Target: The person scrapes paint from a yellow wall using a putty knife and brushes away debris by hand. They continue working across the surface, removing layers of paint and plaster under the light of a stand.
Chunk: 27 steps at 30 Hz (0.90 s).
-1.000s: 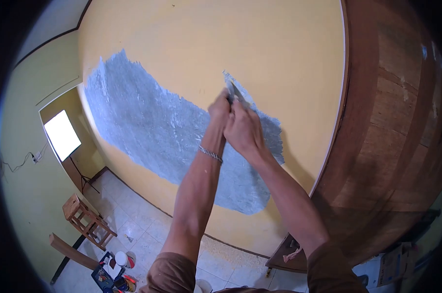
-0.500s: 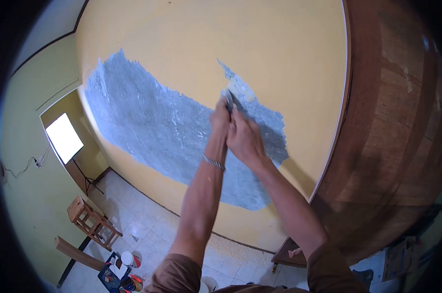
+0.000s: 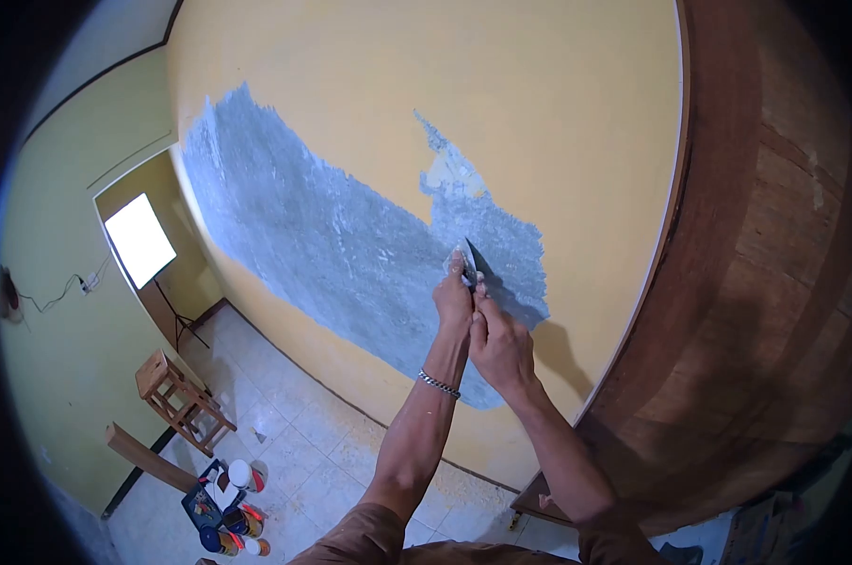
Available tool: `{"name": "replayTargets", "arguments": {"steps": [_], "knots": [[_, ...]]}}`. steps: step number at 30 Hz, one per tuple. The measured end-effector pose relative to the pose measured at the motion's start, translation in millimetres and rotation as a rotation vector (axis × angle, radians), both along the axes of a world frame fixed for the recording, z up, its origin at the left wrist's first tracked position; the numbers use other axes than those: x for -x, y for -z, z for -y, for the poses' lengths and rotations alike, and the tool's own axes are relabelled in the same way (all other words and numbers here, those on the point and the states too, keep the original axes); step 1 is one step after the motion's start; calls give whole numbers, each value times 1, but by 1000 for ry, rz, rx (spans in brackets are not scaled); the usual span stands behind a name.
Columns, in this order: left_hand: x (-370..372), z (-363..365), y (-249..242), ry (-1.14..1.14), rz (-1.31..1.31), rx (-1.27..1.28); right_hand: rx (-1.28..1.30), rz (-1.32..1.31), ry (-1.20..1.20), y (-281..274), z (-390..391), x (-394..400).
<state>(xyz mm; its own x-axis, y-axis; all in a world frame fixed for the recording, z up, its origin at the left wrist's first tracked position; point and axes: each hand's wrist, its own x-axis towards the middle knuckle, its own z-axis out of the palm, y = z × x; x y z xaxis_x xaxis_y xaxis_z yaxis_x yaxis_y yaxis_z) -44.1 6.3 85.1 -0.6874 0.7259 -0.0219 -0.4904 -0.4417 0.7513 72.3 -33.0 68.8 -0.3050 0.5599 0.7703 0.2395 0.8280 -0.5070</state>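
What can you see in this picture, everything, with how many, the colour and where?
Flat metal scraper: one, grey, in both hands
Painted wall: one, yellow, ahead
Irregular bare patch: one, grey, on that wall
Painted side wall: one, green, far left
Large wooden panel: one, reddish brown, right
Glowing rectangular lamp: one, white, left
Wooden stool: one, brown, below lamp
Thick wooden beam: one, brown, lower left
Shallow tray: one, dark, lower left; contents unclear
Round lidded tub: one, white-topped, by tray
Floor tiles: many, whitish, below
Chain bracelet: one, silver, left wrist
Sleeves: two, brown, bottom
Left hand: one, bare, on scraper
Right hand: one, bare, on scraper
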Motion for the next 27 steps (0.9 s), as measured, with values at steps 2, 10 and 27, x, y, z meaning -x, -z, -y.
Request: {"name": "replayTargets", "arguments": {"steps": [2, 10, 27], "knots": [[5, -3, -7, 37, 62, -59, -23, 132, 81, -18, 1, 2], [77, -7, -23, 164, 36, -141, -108, 104, 13, -35, -13, 70], [109, -1, -36, 135, -11, -35, -79, -44, 61, -46, 12, 105]]}}
